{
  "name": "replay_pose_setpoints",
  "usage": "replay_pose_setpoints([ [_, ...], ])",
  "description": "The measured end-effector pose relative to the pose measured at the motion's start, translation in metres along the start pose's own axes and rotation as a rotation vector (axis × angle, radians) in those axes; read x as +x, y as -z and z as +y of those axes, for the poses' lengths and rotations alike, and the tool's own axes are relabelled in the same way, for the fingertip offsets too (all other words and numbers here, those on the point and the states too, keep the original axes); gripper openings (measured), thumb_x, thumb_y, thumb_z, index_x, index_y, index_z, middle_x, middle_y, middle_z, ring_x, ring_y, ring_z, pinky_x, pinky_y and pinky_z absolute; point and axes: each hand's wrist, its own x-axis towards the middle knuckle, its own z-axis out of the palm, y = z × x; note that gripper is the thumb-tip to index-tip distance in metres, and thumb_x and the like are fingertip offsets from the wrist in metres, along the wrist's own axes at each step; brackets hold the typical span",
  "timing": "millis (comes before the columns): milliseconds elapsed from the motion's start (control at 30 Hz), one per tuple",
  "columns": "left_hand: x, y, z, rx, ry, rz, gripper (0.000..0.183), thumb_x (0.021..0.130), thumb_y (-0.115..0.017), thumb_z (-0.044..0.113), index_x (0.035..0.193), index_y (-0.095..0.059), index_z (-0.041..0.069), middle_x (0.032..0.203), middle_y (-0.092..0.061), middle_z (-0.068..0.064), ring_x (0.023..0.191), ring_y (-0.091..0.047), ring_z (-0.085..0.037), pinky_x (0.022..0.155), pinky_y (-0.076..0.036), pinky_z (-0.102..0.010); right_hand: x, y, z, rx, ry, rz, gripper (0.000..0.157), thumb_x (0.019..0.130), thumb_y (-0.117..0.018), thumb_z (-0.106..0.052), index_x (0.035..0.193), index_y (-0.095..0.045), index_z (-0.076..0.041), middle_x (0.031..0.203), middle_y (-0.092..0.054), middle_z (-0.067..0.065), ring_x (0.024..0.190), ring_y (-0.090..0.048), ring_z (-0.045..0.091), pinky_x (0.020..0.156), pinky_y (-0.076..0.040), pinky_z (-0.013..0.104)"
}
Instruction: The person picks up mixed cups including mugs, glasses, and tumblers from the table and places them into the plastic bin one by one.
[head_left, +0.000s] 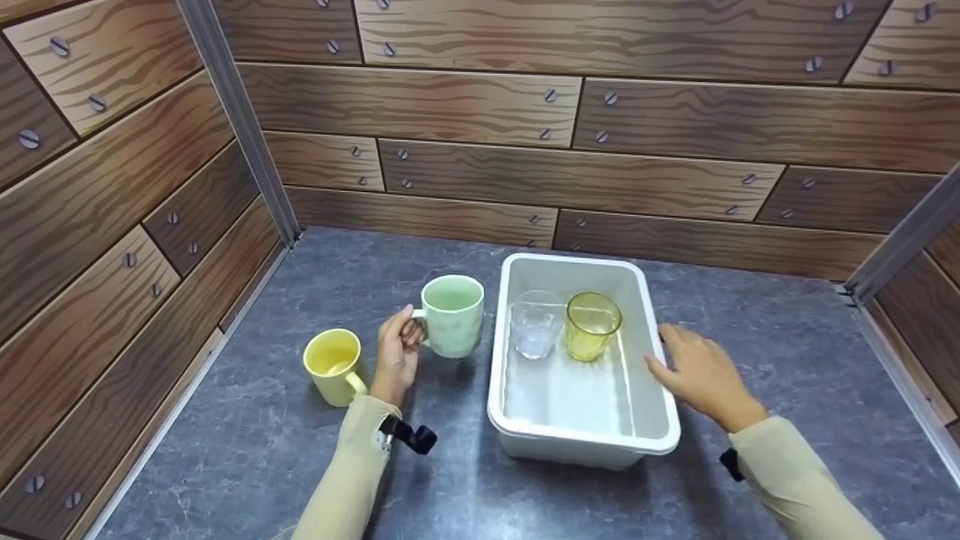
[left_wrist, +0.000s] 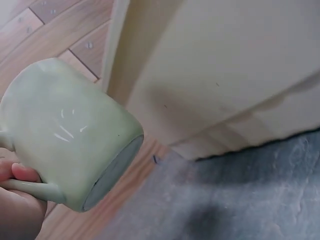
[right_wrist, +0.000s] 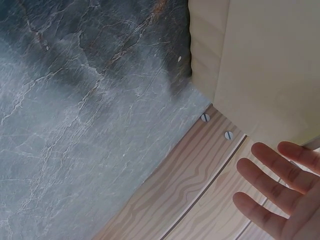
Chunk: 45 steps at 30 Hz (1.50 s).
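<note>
My left hand [head_left: 397,349] grips the handle of a pale green mug [head_left: 454,319], lifted over the table just left of the white plastic bin [head_left: 577,431]. In the left wrist view the mug [left_wrist: 65,130] shows its glossy side and base, with fingers through the handle. At the bin's right rim is my right hand [head_left: 701,371], its fingers loosely extended and the thumb over the edge. The right wrist view shows that hand [right_wrist: 285,190] with fingers spread beside the bin wall. Inside the bin stand a clear glass [head_left: 535,330] and a yellow glass [head_left: 591,330].
A yellow mug [head_left: 335,367] stands on the dark marbled table [head_left: 247,420], left of my left wrist, its handle toward the forearm. Wood-patterned panels [head_left: 465,105] wall in the back and both sides, joined by metal corner posts [head_left: 240,112].
</note>
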Motion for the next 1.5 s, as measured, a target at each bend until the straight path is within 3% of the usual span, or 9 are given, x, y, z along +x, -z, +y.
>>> replay_pose_setpoints([
  [767,-0.017,-0.041,0.036,-0.001,-0.034,-0.088,0.045,0.098,-0.031,0.005,0.054,-0.033,0.015,0.05,-0.03,0.008,0.047,-0.026,-0.006,0.055,-0.033,-0.019,0.0,0.001,0.0,0.004,-0.015,-0.013,0.042,0.086,-0.058,-0.031,0.111,-0.056,0.003,0.1,-0.064,0.022,0.089,-0.062,0.039,0.074,-0.047,0.054],
  [1100,-0.023,-0.059,0.043,-0.023,-0.023,-0.097,0.048,0.099,-0.03,0.007,0.051,-0.031,0.016,0.047,-0.028,0.009,0.047,-0.025,-0.006,0.057,-0.031,-0.02,0.0,0.001,-0.001,0.0,-0.012,-0.013,0.043,0.087,-0.058,-0.031,0.112,-0.056,0.004,0.101,-0.064,0.022,0.089,-0.062,0.04,0.075,-0.047,0.054],
  [1500,-0.027,-0.086,0.045,-0.036,0.015,-0.165,0.049,0.099,-0.03,0.008,0.051,-0.032,0.016,0.048,-0.03,0.009,0.046,-0.026,-0.004,0.056,-0.031,-0.019,-0.001,0.0,0.0,-0.011,-0.003,-0.001,0.041,0.085,-0.06,-0.03,0.108,-0.056,0.003,0.095,-0.064,0.02,0.083,-0.062,0.038,0.071,-0.047,0.053],
])
